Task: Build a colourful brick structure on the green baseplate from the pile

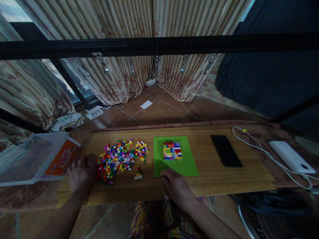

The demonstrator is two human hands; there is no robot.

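My left hand (81, 174) rests on the wooden board, at the left edge of a loose pile of small coloured building bricks (119, 156). Its fingers are bent and slightly apart, with nothing visible in them. My right hand (175, 186) is closed, fingers curled under, at the front edge of a green baseplate (159, 169); whatever it may hold is hidden. On the baseplate sits a multicoloured block of joined bricks (172, 151). A small stack of bricks (138, 174) with a white piece stands between the pile and the baseplate.
A black phone (226, 151) lies right of the baseplate. Beyond it are a white power bank (291, 156) and a white cable (261, 149). A clear plastic box (32, 159) with an orange label stands at the left. A dark rail (159, 46) crosses before the curtains.
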